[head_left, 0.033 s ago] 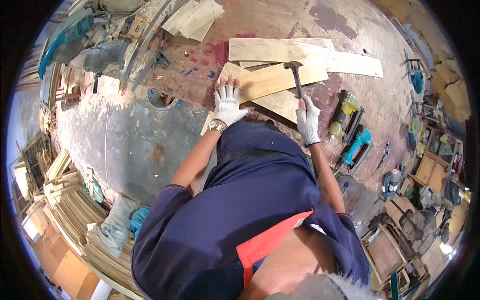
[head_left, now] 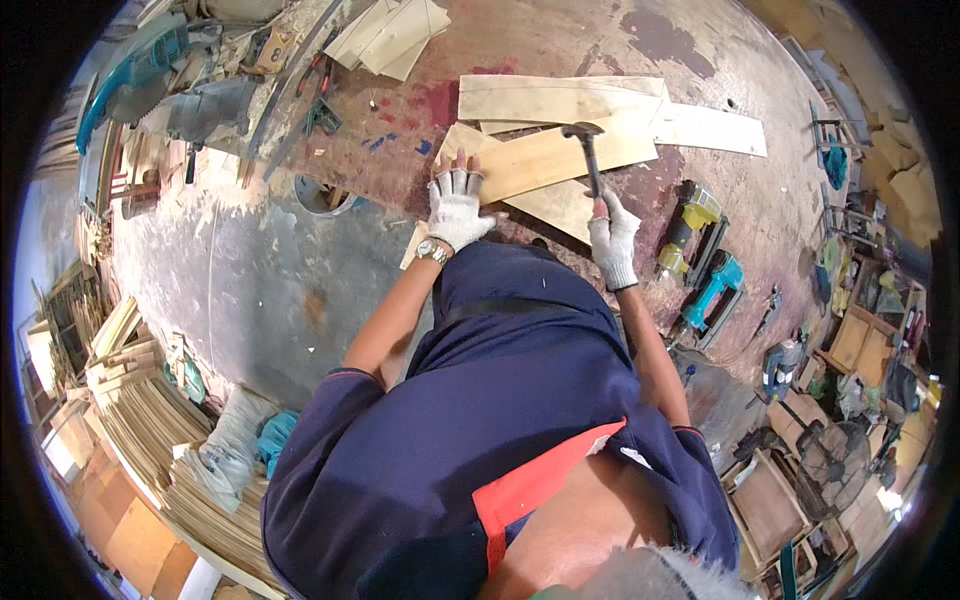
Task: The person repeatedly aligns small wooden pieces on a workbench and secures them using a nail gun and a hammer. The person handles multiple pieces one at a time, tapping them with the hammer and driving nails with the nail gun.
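My right hand, in a white glove with bare fingertips, is closed round the handle of a claw hammer. The hammer's head is over a pale wooden board on the worktable; whether it touches the wood I cannot tell. On the near left end of that board rests my left hand, gloved the same way, its fingers stretched out and a watch at the wrist. More boards lie beneath and behind, among them a long one at the back and a pale one reaching right.
Right of the boards lie a yellow nail gun and a teal one. A stack of thin boards is at the back left, near a teal-cased saw. Wood strips are piled at left; a fan stands at right.
My right hand and the hammer have shifted slightly to the left. The left hand and the boards look the same.
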A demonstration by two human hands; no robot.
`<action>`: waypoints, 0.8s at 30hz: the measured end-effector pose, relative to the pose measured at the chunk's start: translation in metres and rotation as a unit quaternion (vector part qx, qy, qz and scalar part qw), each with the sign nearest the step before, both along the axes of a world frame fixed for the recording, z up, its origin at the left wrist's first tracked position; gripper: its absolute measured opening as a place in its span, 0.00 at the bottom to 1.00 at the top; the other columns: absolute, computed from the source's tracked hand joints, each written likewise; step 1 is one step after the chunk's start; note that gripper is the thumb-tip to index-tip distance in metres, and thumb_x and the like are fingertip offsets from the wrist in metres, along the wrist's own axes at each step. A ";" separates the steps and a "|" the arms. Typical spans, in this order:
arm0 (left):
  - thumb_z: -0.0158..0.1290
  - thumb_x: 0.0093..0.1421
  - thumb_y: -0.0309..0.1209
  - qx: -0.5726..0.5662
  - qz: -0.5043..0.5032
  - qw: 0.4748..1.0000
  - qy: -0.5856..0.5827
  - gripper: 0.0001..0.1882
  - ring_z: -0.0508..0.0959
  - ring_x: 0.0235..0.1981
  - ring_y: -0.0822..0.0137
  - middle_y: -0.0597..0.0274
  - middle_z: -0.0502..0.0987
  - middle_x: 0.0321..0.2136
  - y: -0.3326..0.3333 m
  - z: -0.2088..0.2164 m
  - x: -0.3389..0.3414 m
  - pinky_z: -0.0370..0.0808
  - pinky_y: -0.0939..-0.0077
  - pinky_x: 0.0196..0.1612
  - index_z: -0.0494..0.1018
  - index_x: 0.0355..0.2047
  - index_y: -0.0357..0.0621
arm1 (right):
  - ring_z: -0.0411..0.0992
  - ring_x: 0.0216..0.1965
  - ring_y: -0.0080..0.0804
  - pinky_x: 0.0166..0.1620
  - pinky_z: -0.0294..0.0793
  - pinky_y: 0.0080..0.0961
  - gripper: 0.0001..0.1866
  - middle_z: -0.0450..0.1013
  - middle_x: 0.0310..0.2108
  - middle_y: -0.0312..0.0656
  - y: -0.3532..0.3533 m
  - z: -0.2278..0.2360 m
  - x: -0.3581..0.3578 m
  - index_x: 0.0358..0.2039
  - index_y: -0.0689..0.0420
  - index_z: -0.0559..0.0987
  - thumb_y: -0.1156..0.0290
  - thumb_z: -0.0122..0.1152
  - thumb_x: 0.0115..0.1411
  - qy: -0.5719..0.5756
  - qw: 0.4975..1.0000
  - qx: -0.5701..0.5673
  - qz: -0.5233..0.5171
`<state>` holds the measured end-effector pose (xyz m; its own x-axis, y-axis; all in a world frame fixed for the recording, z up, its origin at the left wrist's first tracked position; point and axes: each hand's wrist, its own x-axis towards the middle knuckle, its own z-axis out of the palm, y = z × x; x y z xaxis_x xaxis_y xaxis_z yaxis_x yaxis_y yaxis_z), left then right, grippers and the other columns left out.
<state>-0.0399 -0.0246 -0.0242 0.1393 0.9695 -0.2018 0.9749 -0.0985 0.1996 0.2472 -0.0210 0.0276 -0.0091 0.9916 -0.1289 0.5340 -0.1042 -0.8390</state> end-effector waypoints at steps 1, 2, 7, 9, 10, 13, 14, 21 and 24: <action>0.59 0.50 0.68 0.007 0.002 1.000 -0.001 0.66 0.33 0.75 0.35 0.44 0.33 0.76 0.000 -0.001 -0.001 0.40 0.36 0.73 0.39 0.76 0.44 | 0.77 0.30 0.46 0.35 0.73 0.42 0.13 0.75 0.26 0.54 -0.001 -0.005 -0.009 0.50 0.53 0.78 0.64 0.50 0.71 -0.011 1.000 0.023 0.015; 0.59 0.50 0.68 0.013 0.001 1.000 -0.003 0.66 0.33 0.75 0.34 0.44 0.33 0.76 0.000 -0.002 -0.002 0.40 0.36 0.73 0.39 0.76 0.44 | 0.78 0.30 0.44 0.35 0.72 0.42 0.13 0.75 0.26 0.53 -0.003 -0.012 -0.015 0.50 0.53 0.78 0.63 0.50 0.72 -0.021 0.998 0.047 0.027; 0.60 0.48 0.68 -0.024 -0.005 0.998 0.056 0.67 0.35 0.75 0.36 0.45 0.34 0.76 0.001 0.003 0.000 0.44 0.35 0.72 0.40 0.76 0.44 | 0.72 0.25 0.42 0.32 0.70 0.38 0.13 0.71 0.24 0.50 0.005 -0.020 -0.036 0.47 0.55 0.78 0.63 0.51 0.72 -0.059 0.982 -0.082 0.157; 0.63 0.46 0.67 0.017 0.009 1.000 0.008 0.68 0.37 0.75 0.37 0.46 0.35 0.76 0.006 -0.005 -0.002 0.46 0.35 0.71 0.43 0.76 0.45 | 0.70 0.25 0.40 0.31 0.69 0.35 0.13 0.70 0.23 0.49 0.008 -0.005 -0.042 0.47 0.56 0.78 0.62 0.51 0.72 -0.058 0.989 -0.032 0.134; 0.64 0.45 0.67 0.032 0.014 0.999 -0.004 0.68 0.37 0.75 0.37 0.47 0.35 0.76 0.008 -0.009 -0.004 0.47 0.35 0.71 0.44 0.76 0.45 | 0.70 0.25 0.41 0.31 0.69 0.36 0.13 0.69 0.22 0.48 0.009 -0.001 -0.042 0.46 0.57 0.78 0.63 0.51 0.72 -0.045 0.992 0.009 0.120; 0.65 0.45 0.66 0.030 0.009 0.999 -0.009 0.67 0.36 0.75 0.37 0.47 0.35 0.76 0.010 -0.005 0.001 0.47 0.34 0.71 0.45 0.75 0.46 | 0.73 0.25 0.52 0.31 0.70 0.44 0.11 0.72 0.22 0.53 0.009 -0.024 -0.030 0.44 0.56 0.77 0.62 0.52 0.71 -0.091 0.986 0.059 0.125; 0.65 0.45 0.66 0.027 0.006 1.000 -0.003 0.67 0.36 0.75 0.37 0.47 0.36 0.76 0.009 -0.002 0.001 0.47 0.35 0.71 0.45 0.75 0.46 | 0.74 0.26 0.55 0.30 0.70 0.48 0.11 0.73 0.22 0.55 0.014 -0.026 -0.030 0.43 0.54 0.77 0.61 0.53 0.70 -0.139 0.978 0.034 0.150; 0.69 0.46 0.55 0.003 -0.007 0.999 0.033 0.67 0.41 0.75 0.38 0.47 0.37 0.76 0.007 0.002 -0.005 0.54 0.35 0.69 0.41 0.76 0.50 | 0.76 0.29 0.60 0.32 0.72 0.52 0.13 0.76 0.26 0.57 0.014 -0.006 -0.041 0.44 0.52 0.78 0.58 0.52 0.70 -0.144 0.977 0.043 0.152; 0.68 0.48 0.52 -0.002 -0.032 0.999 0.022 0.59 0.45 0.75 0.40 0.48 0.44 0.75 0.014 0.014 -0.009 0.52 0.41 0.71 0.49 0.75 0.53 | 0.76 0.31 0.58 0.34 0.73 0.49 0.14 0.76 0.27 0.58 0.012 -0.041 -0.026 0.42 0.53 0.79 0.58 0.53 0.70 -0.134 0.983 -0.019 0.124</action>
